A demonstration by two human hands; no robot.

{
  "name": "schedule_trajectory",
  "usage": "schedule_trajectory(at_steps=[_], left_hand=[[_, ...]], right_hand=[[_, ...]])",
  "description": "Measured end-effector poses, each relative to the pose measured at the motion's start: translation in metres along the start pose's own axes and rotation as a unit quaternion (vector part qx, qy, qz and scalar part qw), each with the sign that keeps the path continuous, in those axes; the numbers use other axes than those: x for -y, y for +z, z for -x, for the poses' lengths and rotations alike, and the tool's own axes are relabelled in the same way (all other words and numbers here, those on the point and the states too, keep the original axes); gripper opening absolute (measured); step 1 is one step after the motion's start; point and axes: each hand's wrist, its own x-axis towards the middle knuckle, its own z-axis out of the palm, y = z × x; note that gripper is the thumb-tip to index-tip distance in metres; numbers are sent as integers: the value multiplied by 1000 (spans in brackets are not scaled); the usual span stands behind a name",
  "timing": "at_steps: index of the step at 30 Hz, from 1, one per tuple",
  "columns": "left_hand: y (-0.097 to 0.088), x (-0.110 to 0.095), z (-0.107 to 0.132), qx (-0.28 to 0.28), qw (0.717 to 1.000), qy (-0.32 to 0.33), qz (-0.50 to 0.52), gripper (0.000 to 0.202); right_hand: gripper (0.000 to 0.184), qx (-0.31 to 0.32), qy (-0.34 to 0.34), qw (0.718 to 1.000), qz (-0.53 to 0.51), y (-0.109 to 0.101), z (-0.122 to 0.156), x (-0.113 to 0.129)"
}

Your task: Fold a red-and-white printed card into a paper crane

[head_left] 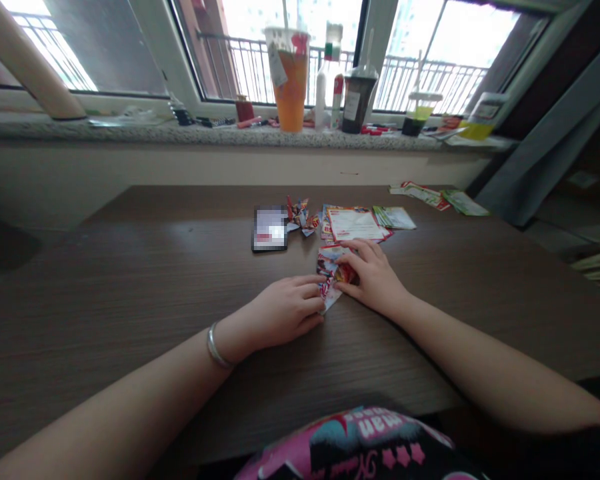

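A small colourful printed paper [328,261] lies on the table in front of me, its lower right edge running at a slant as if folded. My left hand [285,310], with a silver bangle on the wrist, grips its lower left edge with bent fingers. From the other side, my right hand [375,277] has its thumb and fingers on the paper's right part, partly covering it. Just beyond are a stack of printed sheets [355,225] with red borders and some green-edged papers [395,217]. Left of these sits a folded paper piece [304,217].
A phone-like device [269,229] with a blurred screen lies left of the papers. More paper strips [423,194] are at the table's far right. On the windowsill [210,133] stand a tall orange drink cup [293,93], a dark drink cup [357,100], bottles and small items.
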Motion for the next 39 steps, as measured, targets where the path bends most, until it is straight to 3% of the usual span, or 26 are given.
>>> schedule_trajectory(at_steps=[2,5,12,16,20,27,39], left_hand=[[0,-2,-1,-8,1000,7,-5,19],[4,-1,-2,-19,1000,-13,17,23],[14,-2,-6,-6,998,-61,-5,21],[15,-8,-5,-21,995,-100,-13,30],[19,-7,-1,-2,991,-131,-14,47],[23,-8,-1,12,987,-155,-26,45],[21,-11,-4,22,981,-191,-31,53]], right_hand=[[48,21,17,999,-33,3,0,-2],[50,63,36,995,-73,9,-2,-6],[50,59,71,991,-92,12,-4,-7],[52,66,86,987,-122,12,-5,-7],[40,60,53,986,-144,13,-5,-8],[19,50,19,996,-68,13,-3,-8],[31,59,-4,997,-56,13,-1,-7]])
